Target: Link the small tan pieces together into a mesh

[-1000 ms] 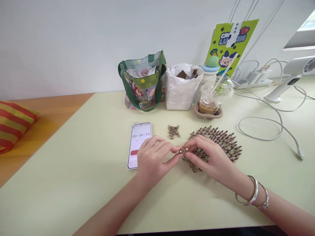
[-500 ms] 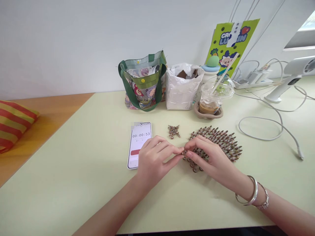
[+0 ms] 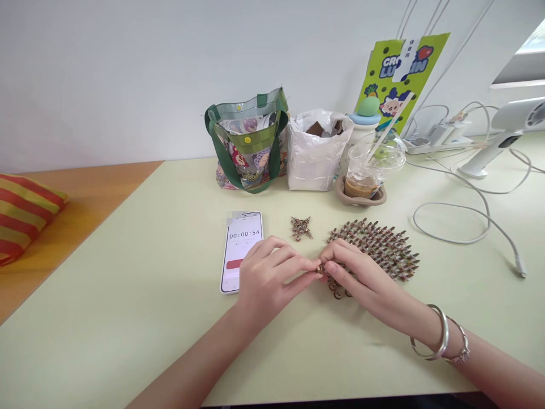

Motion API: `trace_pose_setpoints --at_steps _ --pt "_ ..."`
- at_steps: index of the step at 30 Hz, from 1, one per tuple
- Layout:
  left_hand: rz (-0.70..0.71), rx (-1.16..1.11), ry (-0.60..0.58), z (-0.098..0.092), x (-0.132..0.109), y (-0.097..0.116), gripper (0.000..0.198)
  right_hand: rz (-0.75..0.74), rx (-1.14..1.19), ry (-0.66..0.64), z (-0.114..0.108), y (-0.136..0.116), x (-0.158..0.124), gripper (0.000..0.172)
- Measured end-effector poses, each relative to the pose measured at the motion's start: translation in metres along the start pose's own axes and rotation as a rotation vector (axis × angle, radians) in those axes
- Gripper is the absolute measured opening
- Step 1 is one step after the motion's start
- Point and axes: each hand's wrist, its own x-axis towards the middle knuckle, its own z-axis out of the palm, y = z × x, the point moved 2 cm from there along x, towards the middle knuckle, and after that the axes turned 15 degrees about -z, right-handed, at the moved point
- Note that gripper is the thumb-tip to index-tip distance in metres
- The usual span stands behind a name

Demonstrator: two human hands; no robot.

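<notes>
Two-handed handling seems in hand — small metal part [image 3: 319, 270] is pinched by left hand [image 3: 270, 277] fingers beside metal cluster [image 3: 385, 249], right hand [image 3: 364, 272] closure can't be told — steady support likely required next.

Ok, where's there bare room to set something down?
Bare tabletop lies between the phone and the table's left edge, and between left forearm and right forearm. It's crowded by the right hand, at the large parts cluster, and along the back from bag to cup.
</notes>
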Motion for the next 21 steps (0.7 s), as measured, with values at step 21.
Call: trace_pose_setpoints --at_steps 21 --pt "-0.042 0.022 0.051 0.0018 -0.0005 0.0011 0.005 -0.094 -0.181 0.028 -0.0001 0.0019 0.0001 0.014"
